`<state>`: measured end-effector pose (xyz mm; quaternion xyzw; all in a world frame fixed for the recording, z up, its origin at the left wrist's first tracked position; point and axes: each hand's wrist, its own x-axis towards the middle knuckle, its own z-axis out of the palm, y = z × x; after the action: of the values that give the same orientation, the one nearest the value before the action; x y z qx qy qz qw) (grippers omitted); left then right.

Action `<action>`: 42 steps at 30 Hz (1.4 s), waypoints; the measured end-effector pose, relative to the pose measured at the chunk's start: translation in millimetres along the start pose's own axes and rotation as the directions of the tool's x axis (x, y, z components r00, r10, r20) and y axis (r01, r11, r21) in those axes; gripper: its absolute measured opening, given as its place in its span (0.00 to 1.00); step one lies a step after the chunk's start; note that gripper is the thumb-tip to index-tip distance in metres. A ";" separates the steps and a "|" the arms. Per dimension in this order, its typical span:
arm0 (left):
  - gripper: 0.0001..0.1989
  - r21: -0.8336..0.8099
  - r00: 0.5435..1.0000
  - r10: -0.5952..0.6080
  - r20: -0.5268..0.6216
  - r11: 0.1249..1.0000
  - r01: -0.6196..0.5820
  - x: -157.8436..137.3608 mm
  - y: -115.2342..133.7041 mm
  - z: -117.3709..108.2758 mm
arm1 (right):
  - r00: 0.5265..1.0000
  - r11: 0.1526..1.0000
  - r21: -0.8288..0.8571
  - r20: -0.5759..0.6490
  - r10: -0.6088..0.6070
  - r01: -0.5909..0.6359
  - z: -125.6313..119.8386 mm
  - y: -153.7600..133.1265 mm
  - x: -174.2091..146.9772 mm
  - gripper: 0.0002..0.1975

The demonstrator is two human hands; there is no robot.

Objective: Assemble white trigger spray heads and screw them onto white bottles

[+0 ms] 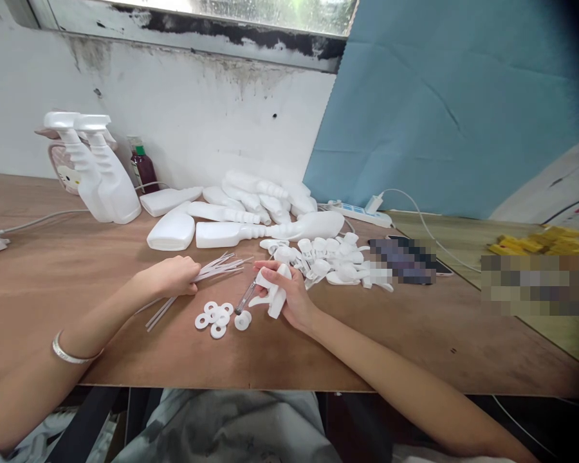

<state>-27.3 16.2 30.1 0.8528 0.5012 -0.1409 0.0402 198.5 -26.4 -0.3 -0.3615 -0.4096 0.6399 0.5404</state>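
I note daylight entering at the window [270, 11], partly washed out. Below it, wall [197, 109] and table [53, 263] bright, shadows soft. Right of it: darkened upper corner; lower down, pixelated patches and blurred yellow pieces [545, 243].

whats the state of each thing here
right hand, closed on spray head
left hand, curled at the tubes
tubes, loosely bunched
washers, loose, some overlapping
other heads, heaped
two white bottles, upright
other white bottles, lying piled
dark bottle, upright, capped
power strip, holding a plug
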 end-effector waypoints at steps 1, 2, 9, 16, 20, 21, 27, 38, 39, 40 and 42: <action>0.06 -0.008 1.000 0.003 -0.009 1.000 -0.003 0.0 -0.4 0.6 | 1.000 1.000 0.002 0.002 -0.003 0.003 -0.2 0.1 0.1 0.15; 0.06 -0.018 1.000 0.007 -0.018 1.000 -0.007 -0.3 -0.6 0.7 | 1.000 1.000 0.006 0.005 -0.003 0.003 -0.4 0.2 0.1 0.15; 0.06 -0.020 1.000 0.008 0.013 1.000 -0.007 -6.1 2.9 -5.1 | 1.000 1.000 0.012 0.006 -0.003 0.003 0.1 -0.8 -0.5 0.14; 0.07 -0.108 0.999 -0.007 -0.047 0.994 0.001 -2.8 6.3 0.5 | 1.000 1.000 0.012 0.005 -0.004 0.004 0.2 -0.6 0.0 0.14; 0.07 -0.117 0.989 -0.001 -0.147 0.993 -0.016 0.3 4.3 2.5 | 1.000 1.000 0.018 0.006 -0.007 0.007 0.0 -0.5 0.2 0.14; 0.07 -0.118 0.986 0.005 -0.168 0.993 -0.025 0.9 3.9 2.6 | 1.000 1.000 0.016 0.011 -0.011 0.011 -0.2 -0.4 0.3 0.13; 0.08 -0.254 0.958 0.006 -0.287 0.964 -0.082 5.1 3.4 -1.1 | 1.000 1.000 0.012 0.020 -0.020 0.019 -0.9 0.3 0.3 0.14; 0.19 -0.789 0.521 -0.593 -0.614 0.492 -0.370 -4.5 -12.4 -30.5 | 0.998 0.997 0.044 0.001 -0.057 0.057 1.0 -2.5 -2.2 0.13; 0.19 -0.782 0.507 -0.604 -0.615 0.386 -0.490 -6.2 -11.9 -34.2 | 0.999 0.998 0.040 0.003 -0.053 0.053 0.7 -2.2 -2.0 0.13; 0.20 -0.754 0.494 -0.607 -0.623 0.296 -0.586 -7.8 -11.3 -37.7 | 0.999 0.998 0.035 0.004 -0.050 0.049 0.5 -2.0 -1.7 0.13; 0.21 -0.685 0.453 -0.616 -0.644 0.200 -0.700 -10.2 -9.7 -43.5 | 0.999 0.999 0.029 0.006 -0.044 0.044 0.2 -1.9 -1.4 0.14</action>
<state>-31.7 21.5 75.2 0.5550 0.3658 0.6820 0.3051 199.3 -27.6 1.5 -0.3426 -0.4101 0.6349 0.5580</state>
